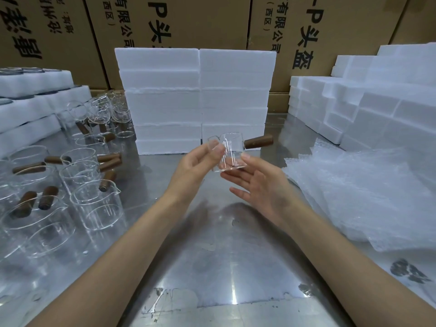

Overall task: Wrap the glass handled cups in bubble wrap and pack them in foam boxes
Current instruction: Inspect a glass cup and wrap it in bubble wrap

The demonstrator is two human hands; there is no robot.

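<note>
Forearms lead over the steel counter (212, 256) to your hands: left hand (193, 168) pinches the glass cup (230, 154) at its rim, right hand (262, 185) lies flat-fingered beneath; carry it level onto the bubble wrap (354, 192), wooden handle (258, 140) outward.

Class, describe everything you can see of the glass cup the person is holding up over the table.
The cup is small, of clear glass, with straight walls, a flat base and a pouring lip at its left rim. A brown, wood-like handle sticks out sideways to the right. It is empty, unwrapped and held roughly upright above the metal table, in front of the stacked foam boxes. The left hand pinches its rim; the right hand, fingers straight, supports its base.
</note>
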